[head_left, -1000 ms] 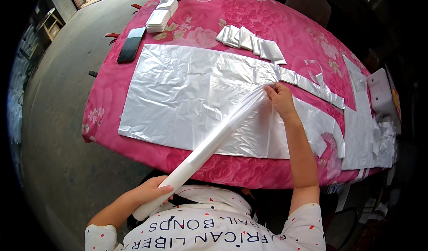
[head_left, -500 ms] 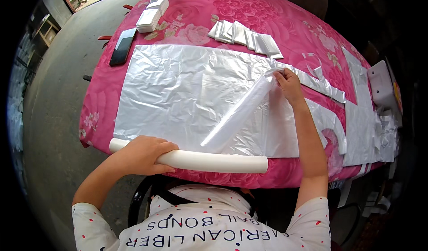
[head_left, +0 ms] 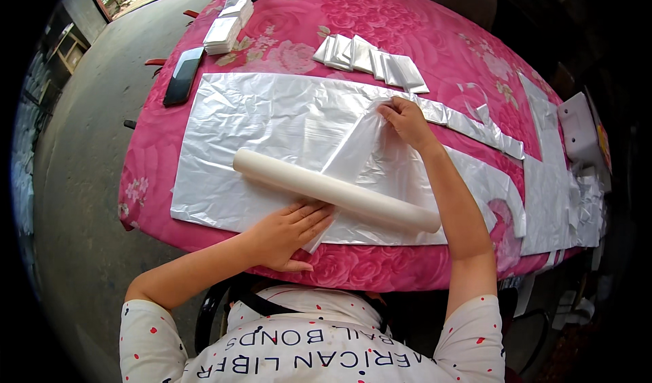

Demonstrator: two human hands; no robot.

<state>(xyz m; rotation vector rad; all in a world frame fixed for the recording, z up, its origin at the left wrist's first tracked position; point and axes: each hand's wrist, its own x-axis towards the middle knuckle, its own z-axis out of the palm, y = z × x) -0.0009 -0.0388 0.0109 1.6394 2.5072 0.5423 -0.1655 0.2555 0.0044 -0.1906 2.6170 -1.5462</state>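
And there was the white roll [head_left: 336, 191], lying aslant across the middle of the frame on the spread plastic sheet [head_left: 231, 121], one end toward the centre left, the other close to the right forearm! The left hand [head_left: 288, 232], lower centre, was palm down, fingers straight and together, thumb spread away; it gripped nothing, its fingertips right at the roll's lower edge, though whether they touched it I couldn't tell. Up above centre, the right hand [head_left: 404, 118] had thumb and fingers closed in a pinch on a loose film flap [head_left: 356, 145], lifted in a slanting fold behind the roll.

How far along? The sheet was already laid out over the pink tablecloth [head_left: 153, 159], wrinkled but mostly flat; that raised flap, by my judgement, was the part not yet smoothed down. Folded packets [head_left: 370, 55] sat fanned in a row at upper centre, and a packet stack [head_left: 223, 35] stood upper left beside the phone [head_left: 183, 77]. How much remained beyond that flap, nothing in view settled.
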